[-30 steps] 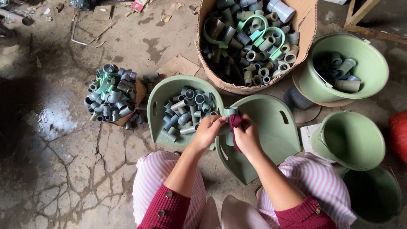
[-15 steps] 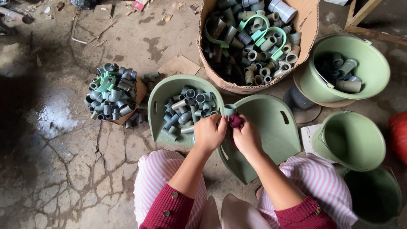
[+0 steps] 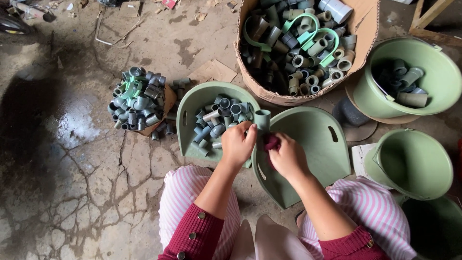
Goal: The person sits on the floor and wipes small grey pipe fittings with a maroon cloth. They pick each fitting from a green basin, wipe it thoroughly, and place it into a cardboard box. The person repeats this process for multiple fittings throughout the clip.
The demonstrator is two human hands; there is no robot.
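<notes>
Head view. Cracked concrete floor (image 3: pixel 72 202), person seated. Left hand (image 3: pixel 237 144) closed around a grey fitting (image 3: pixel 262 119), held upright between two green trays; right hand (image 3: pixel 287 156) pinches a dark red rag (image 3: pixel 271 142) against it (wiping step, apparently). Left tray (image 3: pixel 188 108) holds fittings; right tray (image 3: pixel 317 144) is bare. Box (image 3: pixel 365 29), buckets (image 3: pixel 409 82) and a pile (image 3: pixel 137 98) surround. Rubbing further calls for a firm left grip.

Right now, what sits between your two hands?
In the head view, a grey pipe fitting and a dark red cloth lie between the left hand and right hand.
</notes>
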